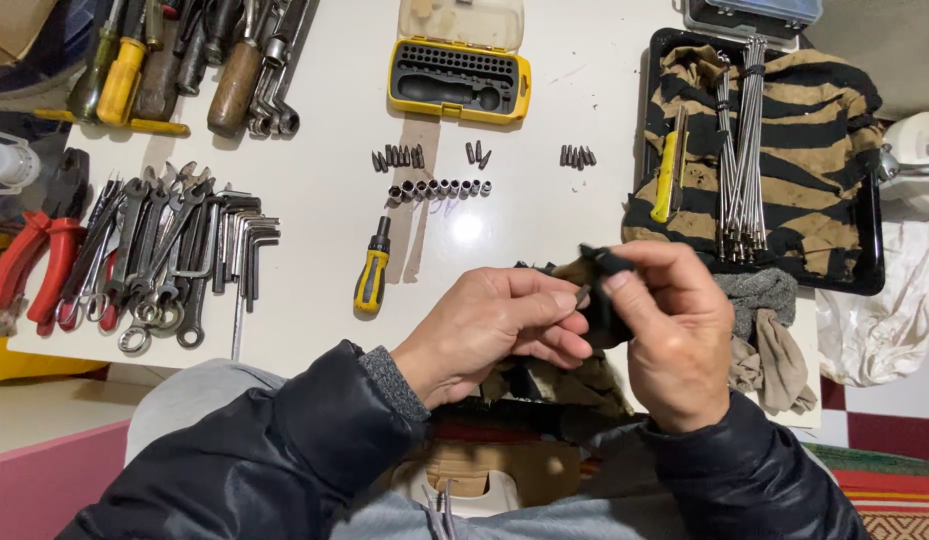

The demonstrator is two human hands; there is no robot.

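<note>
A white tabletop point(325, 200) fills most of the view, and at its right end lies a black rectangular tray point(870, 250) lined with a tan-and-black striped cloth point(815, 130), on which rest a bundle of long thin steel rods point(745, 140) and a yellow-handled tool point(667, 175). At the left a row of grey steel spanners and hex keys point(175, 255) is laid out beside red-handled pliers point(30, 265), with wooden- and yellow-handled screwdrivers point(185, 60) above them. An open yellow plastic bit case point(460, 75) sits at the top centre; below it stand small groups of dark steel screwdriver bits point(400, 157) and a line of small sockets point(440, 188), with a short yellow-and-black bit driver point(372, 270) nearby. Near the table's front edge, the left hand point(485, 335) pinches a small dark metal bit point(583, 296) between thumb and curled fingers. The right hand point(675, 335) is closed around a dark rag point(600, 300), touching the bit.
</note>
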